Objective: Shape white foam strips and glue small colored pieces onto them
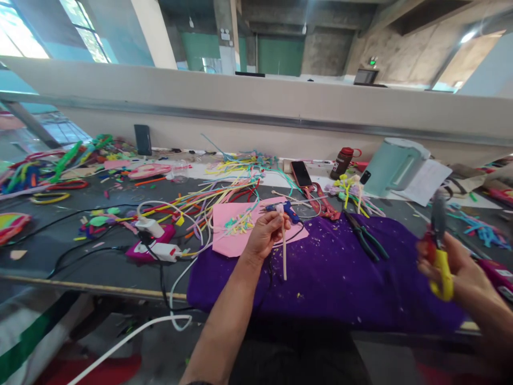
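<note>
At centre frame the left hand (264, 232) closes around a thin, pale stick (284, 251) hanging upright over the purple cloth (332, 278) on the counter (100, 262). At right, blurred, the right hand (457, 270) grips yellow-handled scissors (441, 256). No writing is legible.

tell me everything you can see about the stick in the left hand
The stick is thin, straight and pale cream, like wood or rolled paper. The left hand pinches it near its top end, so it hangs almost upright with the lower end free above the purple cloth. A small whitish tip shows above the fingers, in front of the blue glue gun. Nothing else touches it.
</note>
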Motion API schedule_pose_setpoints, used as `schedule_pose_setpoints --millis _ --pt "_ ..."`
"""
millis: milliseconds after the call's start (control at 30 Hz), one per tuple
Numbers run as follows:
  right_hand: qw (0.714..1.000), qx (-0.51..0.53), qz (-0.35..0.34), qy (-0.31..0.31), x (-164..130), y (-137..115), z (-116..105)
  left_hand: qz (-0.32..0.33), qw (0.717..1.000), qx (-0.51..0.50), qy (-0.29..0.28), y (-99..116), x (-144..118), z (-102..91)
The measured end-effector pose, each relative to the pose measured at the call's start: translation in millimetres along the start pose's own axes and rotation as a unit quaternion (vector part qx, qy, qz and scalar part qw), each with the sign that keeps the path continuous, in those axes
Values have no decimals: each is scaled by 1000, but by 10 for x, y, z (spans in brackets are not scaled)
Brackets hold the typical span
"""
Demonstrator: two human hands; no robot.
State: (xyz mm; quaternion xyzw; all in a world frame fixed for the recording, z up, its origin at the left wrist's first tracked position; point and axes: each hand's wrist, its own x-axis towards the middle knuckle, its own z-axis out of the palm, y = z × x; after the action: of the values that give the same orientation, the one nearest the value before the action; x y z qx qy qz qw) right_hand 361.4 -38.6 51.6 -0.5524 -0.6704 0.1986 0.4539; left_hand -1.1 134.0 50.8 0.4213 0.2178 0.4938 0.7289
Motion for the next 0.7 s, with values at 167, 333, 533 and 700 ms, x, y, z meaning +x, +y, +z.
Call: schedule_pose_setpoints --millis 167,333,533,700 --pt "986 168 -4 -17 546 -482 844 -19 999 21 -26 -41 -77 32" --pt "952 280 -74 -100 1080 -799 1523 -48 998 -16 -30 11 -199 -46" --pt "949 269 -64 -154 1058 -710 1807 -72 995 22 -64 208 -230 9" --pt "987 70 -85 -119 893 -513 1609 -118 989 75 -37 60 -91 103"
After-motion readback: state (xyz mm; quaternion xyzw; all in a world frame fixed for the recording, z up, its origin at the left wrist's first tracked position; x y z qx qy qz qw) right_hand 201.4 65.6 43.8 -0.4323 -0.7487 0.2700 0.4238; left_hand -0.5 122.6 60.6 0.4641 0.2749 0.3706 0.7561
